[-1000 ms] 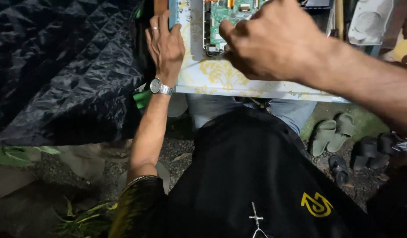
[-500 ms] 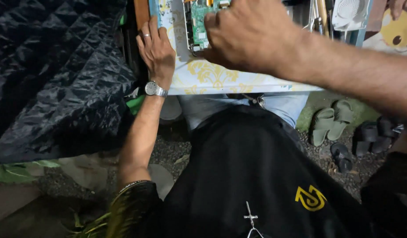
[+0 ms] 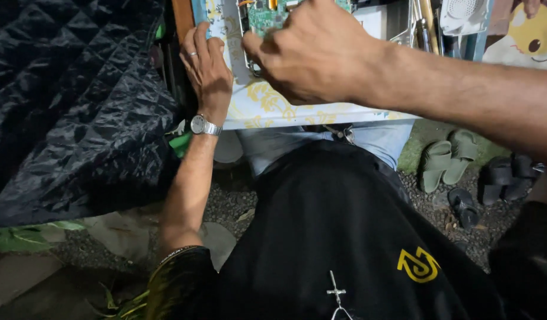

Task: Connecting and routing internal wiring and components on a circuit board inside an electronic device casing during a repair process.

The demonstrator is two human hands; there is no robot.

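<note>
The left hand [image 3: 207,68] lies flat, palm down and fingers spread, on the near left edge of the bench [image 3: 297,109], which is covered with a pale cloth printed with yellow flourishes. It grips nothing; a ring sits on one finger and a silver metal wristwatch [image 3: 200,125] circles the wrist just behind it. The right hand [image 3: 312,53] is curled into a loose fist, knuckles up, over the green printed circuit board [image 3: 264,13] that lies on the bench just ahead of and between the two hands. Its fingertips are hidden under the knuckles, so I cannot tell whether it pinches a tool, a part of the board, or nothing at all. The board sits in a light grey frame, partly covered by that fist and cut off by the top edge of the view.

To the left of the left hand hangs a black quilted glossy sheet [image 3: 72,101], reaching down past the forearm. Beyond the right forearm, at the far side of the bench, stand a few slim hand tools [image 3: 424,21] and a white rounded plastic device [image 3: 463,15]. Under the right forearm, on the gravel ground, lie a pair of olive green slide sandals [image 3: 442,160] and, just beside them, dark sandals [image 3: 498,184]. Below both hands the person's black shirt with a yellow emblem [image 3: 418,265] fills the lower view
</note>
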